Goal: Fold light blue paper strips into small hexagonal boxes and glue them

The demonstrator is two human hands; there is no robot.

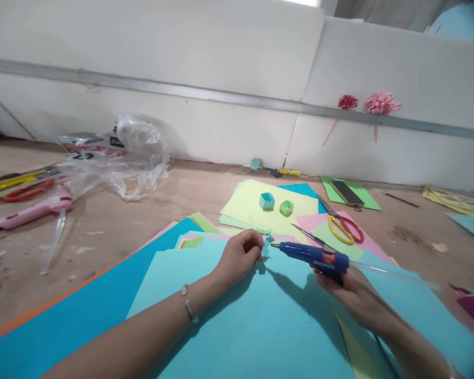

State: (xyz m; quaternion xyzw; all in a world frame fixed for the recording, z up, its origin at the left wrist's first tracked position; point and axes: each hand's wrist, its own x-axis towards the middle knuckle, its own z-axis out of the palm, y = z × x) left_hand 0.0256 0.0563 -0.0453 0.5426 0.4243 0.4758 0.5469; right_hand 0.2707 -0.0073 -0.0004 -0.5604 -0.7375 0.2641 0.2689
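Hands apart: left hand [240, 258] pinches small light-blue folded paper piece [265, 251] over pale blue paper sheet [260, 321]; right hand [349, 292] grips blue hot-glue gun [314, 256], nozzle just beside it. Piece likely light, crushable; hold by edges. Two finished paper boxes [267, 200] on desk [102, 221], one yellow-red scissors [342, 227].

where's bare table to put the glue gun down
Bare wood lies between the plastic bag, the pink glue gun and the blue paper's left edge. Crowded: the paper stack around the scissors, left hand and right hand holding the blue glue gun.
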